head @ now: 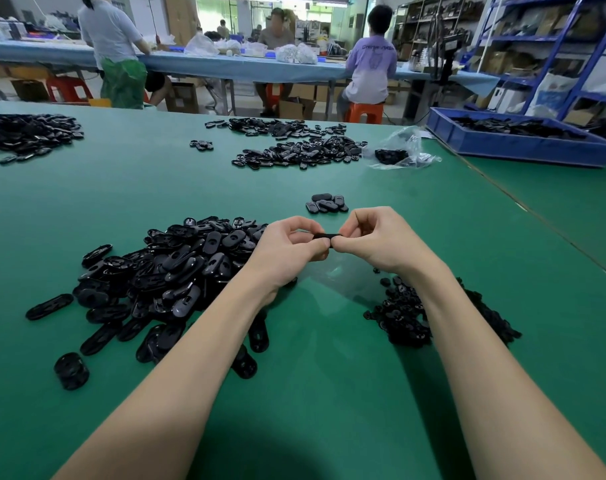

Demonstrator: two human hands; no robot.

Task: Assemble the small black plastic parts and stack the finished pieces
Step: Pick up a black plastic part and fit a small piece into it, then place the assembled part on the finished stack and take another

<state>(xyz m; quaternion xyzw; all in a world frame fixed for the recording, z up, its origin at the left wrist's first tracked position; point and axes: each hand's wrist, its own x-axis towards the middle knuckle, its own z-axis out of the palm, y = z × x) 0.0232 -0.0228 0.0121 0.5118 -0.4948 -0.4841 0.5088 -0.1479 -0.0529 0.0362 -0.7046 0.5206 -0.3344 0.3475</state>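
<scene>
Green tabletop (pixel 329 393) carries a heap of oval shells (pixel 163 271) near left and smaller parts (pixel 408 317) near right. Between them, left hand (pixel 287 247) and right hand (pixel 381 240) pinch one black piece (pixel 324 236) with curled fingers (pixel 353 220). A small stack (pixel 326 203) lies just beyond; a blue bin (pixel 516 142) sits far right.

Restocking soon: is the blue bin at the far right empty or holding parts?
Holding parts: the blue bin shows a layer of black pieces inside, below its rim.

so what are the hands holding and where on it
One small black plastic part, held between both hands: the left hand pinches its left end, the right hand its right end.
</scene>
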